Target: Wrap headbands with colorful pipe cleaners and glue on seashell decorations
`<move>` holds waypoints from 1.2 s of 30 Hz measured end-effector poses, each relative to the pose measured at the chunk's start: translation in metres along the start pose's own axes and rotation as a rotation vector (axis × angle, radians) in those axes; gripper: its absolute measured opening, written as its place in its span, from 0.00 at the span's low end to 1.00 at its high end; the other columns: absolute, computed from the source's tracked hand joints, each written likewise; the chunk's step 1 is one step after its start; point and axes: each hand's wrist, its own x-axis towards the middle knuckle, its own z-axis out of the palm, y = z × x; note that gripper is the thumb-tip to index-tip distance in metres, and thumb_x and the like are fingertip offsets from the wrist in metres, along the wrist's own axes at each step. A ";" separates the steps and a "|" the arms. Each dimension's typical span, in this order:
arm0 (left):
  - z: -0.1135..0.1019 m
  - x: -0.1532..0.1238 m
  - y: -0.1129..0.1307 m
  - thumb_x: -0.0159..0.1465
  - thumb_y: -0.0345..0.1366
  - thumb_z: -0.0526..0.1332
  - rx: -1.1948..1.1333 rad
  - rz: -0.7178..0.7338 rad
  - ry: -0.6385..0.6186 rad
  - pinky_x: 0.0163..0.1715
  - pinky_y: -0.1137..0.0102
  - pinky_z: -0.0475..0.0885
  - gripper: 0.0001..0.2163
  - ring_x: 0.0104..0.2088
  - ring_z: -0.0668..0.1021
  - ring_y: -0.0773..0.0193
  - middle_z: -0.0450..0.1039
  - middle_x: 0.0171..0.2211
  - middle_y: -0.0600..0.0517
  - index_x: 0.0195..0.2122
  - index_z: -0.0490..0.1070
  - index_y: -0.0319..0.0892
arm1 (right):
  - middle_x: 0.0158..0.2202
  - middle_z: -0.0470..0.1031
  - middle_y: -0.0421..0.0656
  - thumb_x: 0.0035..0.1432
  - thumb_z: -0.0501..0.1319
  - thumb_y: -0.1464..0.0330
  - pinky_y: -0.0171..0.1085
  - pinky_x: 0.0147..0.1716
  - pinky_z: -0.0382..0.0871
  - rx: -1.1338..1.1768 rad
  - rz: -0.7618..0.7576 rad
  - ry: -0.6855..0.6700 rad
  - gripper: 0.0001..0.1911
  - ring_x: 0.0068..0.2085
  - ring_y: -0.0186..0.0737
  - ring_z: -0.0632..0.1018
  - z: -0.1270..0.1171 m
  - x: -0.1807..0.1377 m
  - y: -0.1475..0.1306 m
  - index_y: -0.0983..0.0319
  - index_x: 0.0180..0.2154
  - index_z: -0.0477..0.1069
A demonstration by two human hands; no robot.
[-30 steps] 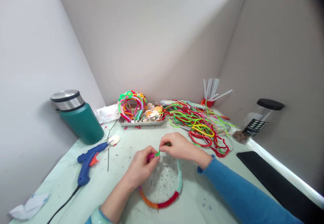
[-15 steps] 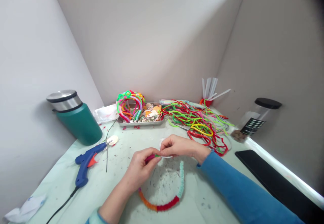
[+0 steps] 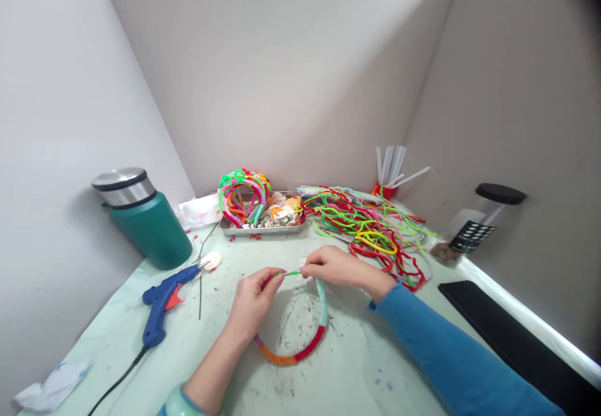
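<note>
A headband [image 3: 300, 348] wrapped in mint, red, orange and pink pipe cleaner curves over the table between my hands. My left hand [image 3: 252, 300] pinches its pink end. My right hand [image 3: 331, 265] pinches the other end, where a thin green pipe cleaner [image 3: 287, 273] stretches across to my left fingers. A bit of white shows at my right fingertips. Both hands are closed around the band's ends.
A blue glue gun [image 3: 162, 300] lies at the left, its cord running to the front edge. Behind stand a teal flask [image 3: 143, 218], a metal tray [image 3: 263, 228] of headbands and cut-outs, a pile of pipe cleaners [image 3: 370, 225], a red cup of sticks [image 3: 387, 178], a jar [image 3: 474, 225], a black pad [image 3: 511, 341].
The hands have drawn slightly apart, and the green pipe cleaner now stretches between them. The headband has lifted and narrowed, its mint side shifted left.
</note>
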 end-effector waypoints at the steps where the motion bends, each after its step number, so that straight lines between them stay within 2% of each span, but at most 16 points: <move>1: 0.000 0.001 -0.001 0.58 0.43 0.55 -0.001 -0.014 0.005 0.28 0.72 0.63 0.14 0.27 0.71 0.63 0.74 0.27 0.52 0.36 0.75 0.40 | 0.18 0.65 0.36 0.53 0.56 0.60 0.30 0.19 0.50 -0.042 -0.017 0.019 0.16 0.21 0.29 0.62 -0.001 0.000 -0.001 0.65 0.25 0.74; 6: -0.001 0.002 -0.005 0.58 0.44 0.55 -0.002 -0.051 0.038 0.29 0.71 0.64 0.15 0.28 0.72 0.62 0.76 0.27 0.52 0.35 0.75 0.40 | 0.26 0.73 0.38 0.53 0.58 0.66 0.31 0.25 0.54 -0.237 -0.159 0.109 0.09 0.27 0.32 0.69 -0.003 -0.005 -0.009 0.61 0.31 0.76; 9: -0.001 0.003 -0.007 0.57 0.44 0.55 0.004 -0.041 0.043 0.28 0.72 0.64 0.15 0.27 0.72 0.62 0.75 0.25 0.52 0.34 0.76 0.40 | 0.31 0.73 0.42 0.54 0.58 0.68 0.33 0.31 0.56 -0.398 -0.248 0.215 0.08 0.33 0.36 0.70 -0.005 -0.009 -0.017 0.60 0.33 0.76; 11: 0.000 0.004 -0.008 0.57 0.44 0.56 -0.008 -0.050 0.052 0.28 0.72 0.64 0.14 0.28 0.73 0.62 0.76 0.26 0.52 0.34 0.76 0.40 | 0.32 0.72 0.43 0.55 0.58 0.69 0.33 0.32 0.56 -0.463 -0.312 0.237 0.08 0.34 0.36 0.70 -0.007 -0.012 -0.022 0.60 0.33 0.76; 15: 0.000 0.006 -0.011 0.56 0.45 0.57 -0.049 -0.112 0.093 0.26 0.73 0.64 0.16 0.28 0.74 0.61 0.77 0.27 0.52 0.35 0.76 0.40 | 0.30 0.71 0.41 0.55 0.57 0.71 0.32 0.30 0.55 -0.488 -0.426 0.141 0.08 0.31 0.33 0.69 -0.009 -0.019 -0.030 0.60 0.30 0.76; 19: 0.000 0.005 -0.012 0.55 0.46 0.57 -0.064 -0.100 0.079 0.26 0.73 0.65 0.15 0.28 0.74 0.62 0.77 0.27 0.52 0.33 0.77 0.40 | 0.28 0.71 0.40 0.55 0.57 0.71 0.31 0.30 0.56 -0.426 -0.511 0.081 0.08 0.29 0.32 0.70 -0.008 -0.022 -0.038 0.60 0.31 0.75; 23: 0.000 0.004 -0.010 0.58 0.44 0.55 -0.014 -0.064 -0.021 0.26 0.73 0.64 0.16 0.26 0.72 0.63 0.75 0.24 0.53 0.36 0.76 0.39 | 0.30 0.72 0.41 0.58 0.56 0.69 0.31 0.30 0.58 -0.336 -0.452 0.238 0.09 0.31 0.32 0.70 -0.009 -0.020 -0.041 0.62 0.33 0.75; 26: 0.001 0.003 -0.007 0.59 0.41 0.53 0.012 -0.011 -0.096 0.31 0.72 0.65 0.15 0.30 0.73 0.62 0.76 0.28 0.52 0.39 0.75 0.40 | 0.29 0.73 0.41 0.58 0.57 0.70 0.32 0.31 0.59 -0.320 -0.405 0.351 0.09 0.31 0.33 0.71 -0.009 -0.017 -0.041 0.63 0.31 0.75; 29: 0.002 0.000 -0.003 0.59 0.37 0.52 0.035 0.042 -0.162 0.35 0.72 0.66 0.14 0.34 0.74 0.61 0.76 0.32 0.51 0.39 0.75 0.41 | 0.28 0.73 0.41 0.56 0.58 0.70 0.32 0.31 0.59 -0.298 -0.395 0.387 0.07 0.30 0.33 0.71 -0.006 -0.015 -0.042 0.63 0.30 0.75; 36: 0.004 -0.008 0.011 0.60 0.34 0.50 0.084 0.146 -0.285 0.31 0.74 0.63 0.10 0.29 0.70 0.65 0.71 0.26 0.53 0.29 0.71 0.41 | 0.30 0.75 0.42 0.56 0.58 0.70 0.31 0.34 0.61 -0.170 -0.318 0.454 0.07 0.33 0.34 0.73 0.007 -0.008 -0.034 0.62 0.31 0.76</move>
